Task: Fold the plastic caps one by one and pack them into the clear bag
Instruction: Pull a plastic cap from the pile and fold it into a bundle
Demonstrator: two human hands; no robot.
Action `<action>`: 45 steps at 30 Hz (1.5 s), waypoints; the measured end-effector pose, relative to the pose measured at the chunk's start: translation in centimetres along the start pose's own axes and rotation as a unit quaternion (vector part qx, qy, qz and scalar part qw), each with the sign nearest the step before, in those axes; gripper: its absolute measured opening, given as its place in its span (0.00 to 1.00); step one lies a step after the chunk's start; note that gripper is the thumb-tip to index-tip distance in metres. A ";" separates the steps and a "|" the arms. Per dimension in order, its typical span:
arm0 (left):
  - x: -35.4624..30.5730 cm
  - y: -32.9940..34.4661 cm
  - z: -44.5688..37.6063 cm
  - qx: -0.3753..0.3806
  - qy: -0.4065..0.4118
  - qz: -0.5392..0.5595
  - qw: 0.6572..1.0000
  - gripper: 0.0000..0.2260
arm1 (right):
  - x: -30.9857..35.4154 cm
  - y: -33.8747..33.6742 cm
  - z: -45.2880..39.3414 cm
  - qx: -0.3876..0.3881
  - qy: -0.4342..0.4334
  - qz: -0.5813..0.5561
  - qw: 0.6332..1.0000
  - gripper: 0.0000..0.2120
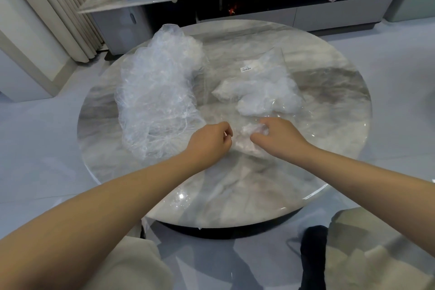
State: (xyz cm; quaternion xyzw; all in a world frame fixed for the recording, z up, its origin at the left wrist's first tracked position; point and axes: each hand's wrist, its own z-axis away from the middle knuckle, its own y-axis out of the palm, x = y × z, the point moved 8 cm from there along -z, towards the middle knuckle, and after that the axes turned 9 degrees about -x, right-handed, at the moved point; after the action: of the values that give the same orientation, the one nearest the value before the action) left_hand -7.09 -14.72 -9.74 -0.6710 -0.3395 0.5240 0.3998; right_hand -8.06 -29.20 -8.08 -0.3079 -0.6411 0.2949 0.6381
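On the round grey marble surface (317, 92) lie one big heap of loose clear plastic caps (157, 99) at the left and one flat clear bag (261, 77) at the right, with two white bundles of folded caps inside it. One crumpled cap (249, 136) sits just before the bag's open edge, between the two hands. The left hand (209, 141) has its fingers curled; what its grip holds I cannot tell. The right hand (275, 134) has its grip closed around the crumpled cap.

Soft even light, tabletop (235, 195) glare, warped edges
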 end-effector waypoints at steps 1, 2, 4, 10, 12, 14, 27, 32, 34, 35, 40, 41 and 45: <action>0.0 0.3 -0.1 0.005 0.003 -0.008 1.000 0.08 | -0.6 0.4 0.0 0.021 0.023 -0.016 0.999 0.10; 0.0 0.5 -0.2 0.009 0.005 -0.014 1.000 0.07 | -1.1 0.9 -0.1 0.039 0.047 -0.037 0.997 0.12; 0.0 0.8 -0.5 0.008 0.010 -0.026 1.000 0.06 | -2.3 1.4 -0.1 0.059 0.102 -0.085 0.989 0.15; -0.7 0.5 -2.0 -0.050 0.055 -0.138 0.988 0.15 | -3.9 2.0 -0.1 0.064 0.154 -0.143 0.975 0.13; -1.0 0.7 -2.6 -0.057 0.070 -0.184 0.979 0.17 | -4.1 2.2 -0.3 0.062 0.167 -0.162 0.971 0.14; -1.3 0.9 -3.1 -0.062 0.080 -0.209 0.973 0.16 | -4.6 2.1 -0.5 0.052 0.196 -0.192 0.960 0.14; -1.3 1.8 -3.9 -0.085 0.092 -0.221 0.967 0.21 | -5.1 2.1 -1.2 0.000 0.189 -0.215 0.958 0.03; -1.3 2.4 -4.6 -0.086 0.091 -0.245 0.961 0.22 | -4.4 0.7 -1.4 -0.059 0.053 -0.155 0.985 0.04; -1.5 2.4 -4.9 -0.096 0.095 -0.241 0.961 0.20 | -4.3 0.4 -1.6 -0.073 0.010 -0.124 0.990 0.06; -1.5 2.4 -5.0 -0.102 0.097 -0.236 0.961 0.18 | -4.2 0.3 -1.8 -0.077 -0.005 -0.118 0.990 0.07; -2.2 1.2 -5.1 -0.167 0.107 -0.151 0.969 0.06 | -3.8 0.3 -2.0 -0.099 -0.026 -0.116 0.988 0.03; -2.2 0.8 -4.9 -0.176 0.098 -0.121 0.972 0.06 | -4.0 0.4 -2.1 -0.103 -0.015 -0.117 0.988 0.01; -2.6 -1.1 -3.9 -0.216 0.082 -0.003 0.973 0.06 | -5.0 1.3 -2.5 -0.086 0.092 -0.183 0.975 0.20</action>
State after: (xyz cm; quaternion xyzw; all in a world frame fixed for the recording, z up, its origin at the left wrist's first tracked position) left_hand -3.86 -17.22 -7.14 -0.7813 -0.4124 0.3804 0.2736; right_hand -5.52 -32.33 -12.22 -0.2653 -0.6480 0.0874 0.7086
